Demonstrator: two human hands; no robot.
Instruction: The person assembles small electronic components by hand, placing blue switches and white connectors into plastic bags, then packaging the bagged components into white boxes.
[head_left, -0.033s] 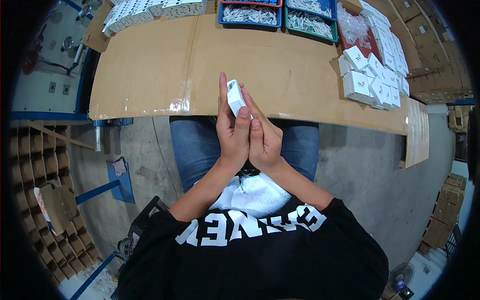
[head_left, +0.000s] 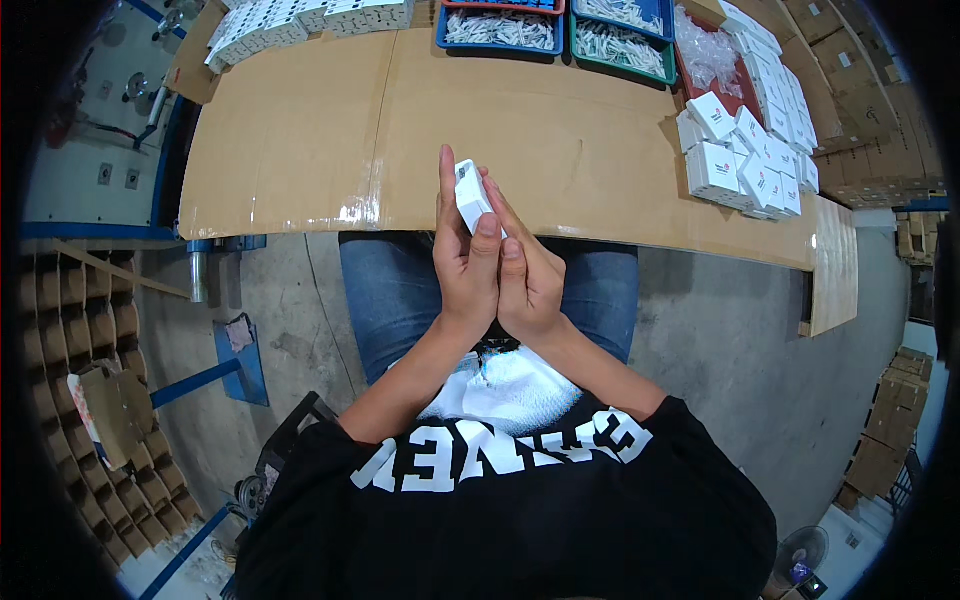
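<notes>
A small white box (head_left: pixel 470 195) is pressed between my two palms, just above the near edge of the cardboard-covered table (head_left: pixel 300 140). My left hand (head_left: pixel 463 255) lies along the box's left side, fingers stretched up and thumb against its near part. On the other side, my right hand (head_left: pixel 533 275) closes on the box, with its thumb close to the left thumb. The box's narrow end, bearing a small dark mark, faces up; much of its lower part is hidden by the hands.
Stacked white boxes (head_left: pixel 715 170) stand at the right, beside a red tray (head_left: pixel 745 98) with clear plastic bags. Blue (head_left: pixel 500 48) and green (head_left: pixel 625 66) trays of small white parts line the back. More white boxes (head_left: pixel 265 32) sit at the far left.
</notes>
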